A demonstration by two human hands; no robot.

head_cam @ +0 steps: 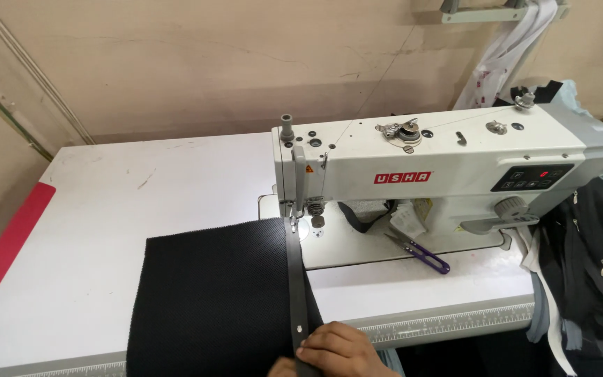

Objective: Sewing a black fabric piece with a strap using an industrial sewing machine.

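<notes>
One hand [336, 351] shows at the bottom edge of the view, below the sewing machine [441, 174]; which of the person's hands it is cannot be told for certain, though it sits toward the right side of the black fabric [211, 300]. Its fingers are curled and pressed down on the near end of a grey strap [294, 279], pinning it against the cloth rather than lifting it; whether the thumb closes under the strap is hidden. No second hand shows in view. The strap runs in a straight line along the fabric's right edge, from the hand up to the needle area at the machine's left end, where its far tip lies under the presser foot [293, 222]. The textured dark fabric spreads flat over the white table [106, 209] to the left of the machine's needle end. Purple-handled thread snips [423, 253] lie on the machine bed beneath the arm, well apart from the hand. Dark garments [594, 265] are heaped just beside the machine's right end.
</notes>
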